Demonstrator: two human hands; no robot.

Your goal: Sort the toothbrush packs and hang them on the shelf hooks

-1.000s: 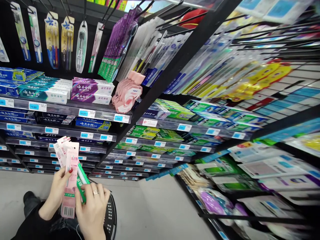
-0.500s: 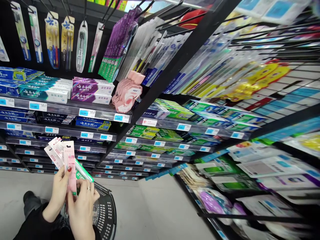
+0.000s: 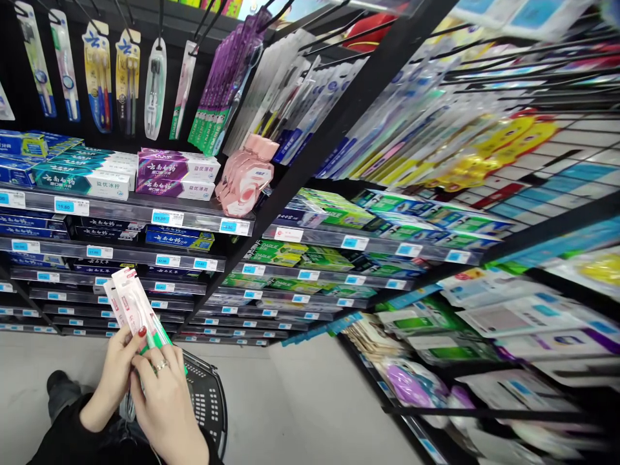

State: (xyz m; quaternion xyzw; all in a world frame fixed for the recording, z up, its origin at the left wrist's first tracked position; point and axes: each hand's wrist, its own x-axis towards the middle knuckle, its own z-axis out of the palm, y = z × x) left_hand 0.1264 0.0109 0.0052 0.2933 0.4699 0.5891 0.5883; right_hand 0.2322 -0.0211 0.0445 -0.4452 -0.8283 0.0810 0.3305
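Observation:
Several packaged toothbrushes (image 3: 132, 303), pink and white with green lower ends, are fanned in a tilted bundle in front of me. My left hand (image 3: 112, 371) is closed round the lower left side of the packs, its red-nailed thumb lying over their front. Against their lower right side, the bent fingers of my right hand (image 3: 167, 394) are pressed onto the same packs; a ring shows on one finger. The lower ends of the packs are hidden behind my fingers. Below and to the right of the hands is a black shopping basket (image 3: 209, 394), partly covered by my right arm.
Toothpaste boxes (image 3: 82, 181) line the shelves ahead, above price labels (image 3: 167, 217). Toothbrush packs (image 3: 155, 90) hang on hooks over them. A pink stack of packs (image 3: 245, 177) hangs by the dark upright. More racks (image 3: 436, 387) stand right of the grey floor (image 3: 310, 400).
The packs have been squared into a tighter bundle; the pink strip that stood in front is no longer on top. My right hand has shifted slightly and its fingers have moved over the packs.

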